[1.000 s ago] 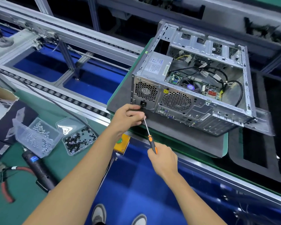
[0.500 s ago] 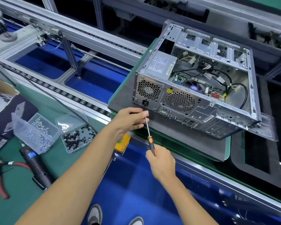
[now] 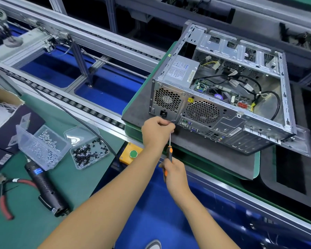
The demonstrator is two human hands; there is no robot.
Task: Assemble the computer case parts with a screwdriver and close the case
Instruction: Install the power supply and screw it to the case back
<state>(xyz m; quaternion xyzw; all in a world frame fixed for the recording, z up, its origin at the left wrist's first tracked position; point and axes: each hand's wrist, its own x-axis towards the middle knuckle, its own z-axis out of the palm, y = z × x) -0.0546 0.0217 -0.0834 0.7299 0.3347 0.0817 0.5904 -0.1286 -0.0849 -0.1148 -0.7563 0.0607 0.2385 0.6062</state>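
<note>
An open silver computer case (image 3: 221, 112) lies on its side on a grey pad (image 3: 138, 106), its rear panel facing me and its inside exposed. My right hand (image 3: 174, 174) grips the orange-and-black handle of a screwdriver (image 3: 169, 147), whose thin shaft points up toward the lower left corner of the rear panel. My left hand (image 3: 156, 132) is pinched around the shaft's tip just under the power socket. Whether a screw sits between those fingertips is hidden. The detached side panel (image 3: 302, 144) pokes out from under the case on the right.
On the green bench at left stand a clear box of silver screws (image 3: 41, 146), a tray of black screws (image 3: 89, 153), a black electric screwdriver (image 3: 45, 189) and red-handled pliers (image 3: 4, 200). A yellow box with a green button (image 3: 131, 153) sits beside the conveyor rail (image 3: 75, 103).
Both hands have shifted slightly up toward the case's rear panel. My left fingers now sit right at the panel's lower corner, still pinching the screwdriver tip.
</note>
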